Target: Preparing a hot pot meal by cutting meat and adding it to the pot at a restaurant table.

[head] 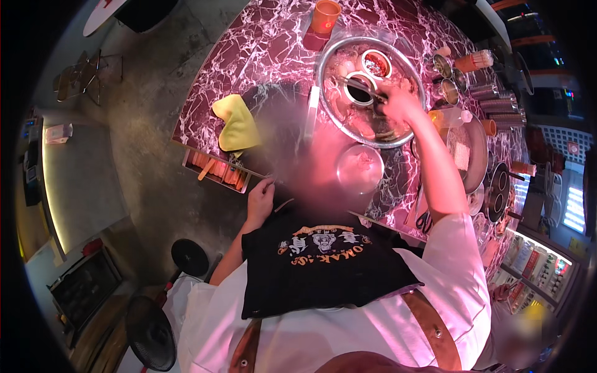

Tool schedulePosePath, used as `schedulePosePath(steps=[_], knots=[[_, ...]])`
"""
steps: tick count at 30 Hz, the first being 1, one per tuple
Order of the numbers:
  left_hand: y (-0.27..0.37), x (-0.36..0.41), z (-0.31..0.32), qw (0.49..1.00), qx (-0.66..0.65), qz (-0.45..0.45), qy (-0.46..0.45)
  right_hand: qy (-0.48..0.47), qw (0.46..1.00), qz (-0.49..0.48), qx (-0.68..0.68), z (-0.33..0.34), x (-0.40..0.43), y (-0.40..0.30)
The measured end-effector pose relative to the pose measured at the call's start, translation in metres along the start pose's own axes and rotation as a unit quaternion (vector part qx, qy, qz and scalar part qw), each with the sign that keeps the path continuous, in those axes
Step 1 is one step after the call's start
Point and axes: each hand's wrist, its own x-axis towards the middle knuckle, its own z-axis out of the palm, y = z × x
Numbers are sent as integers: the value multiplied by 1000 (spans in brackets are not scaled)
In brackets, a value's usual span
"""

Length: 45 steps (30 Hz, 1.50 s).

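My right hand [399, 103] reaches into a large round metal basin [329, 126] and grips a long metal utensil [358, 85], whose exact kind is partly hidden. The tool's tip lies over a white-rimmed bowl of dark liquid [360, 95]. Beside it sits a bowl of red sauce [376, 64]. Pale pieces of food that look like meat [361, 126] surround both bowls. Down at the table's front edge is my left hand [260, 201], fingers curled; whether it holds anything is unclear. A clear round dish [359, 179] with a small lump stands just below the basin.
A yellow cloth [237, 126] lies on the marbled table [261, 51]. Below its edge, an open drawer [217, 172] holds several wrapped items. An orange cup [326, 16] stands at the back. Pans [500, 191], a bottle [451, 116] and cups crowd the right. Blur covers the middle.
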Motion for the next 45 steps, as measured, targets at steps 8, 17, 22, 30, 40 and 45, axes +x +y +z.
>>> schedulePosePath(steps=[8,17,22,30,40,45], knots=[[25,40,42,973,150,169,-55,-27,1000,-1,-6,54,-75,18],[48,75,101,938,287,173,-89,-85,993,15,-76,43,-86,14],[40,66,88,950,261,144,-91,-67,994,-4,-81,75,-55,12],[30,41,44,962,176,199,-67,-3,977,-32,211,105,-58,66],[84,74,56,961,168,197,-98,-152,877,14,456,107,-33,117],[85,109,77,955,221,180,-78,-153,886,14,438,106,-35,120]])
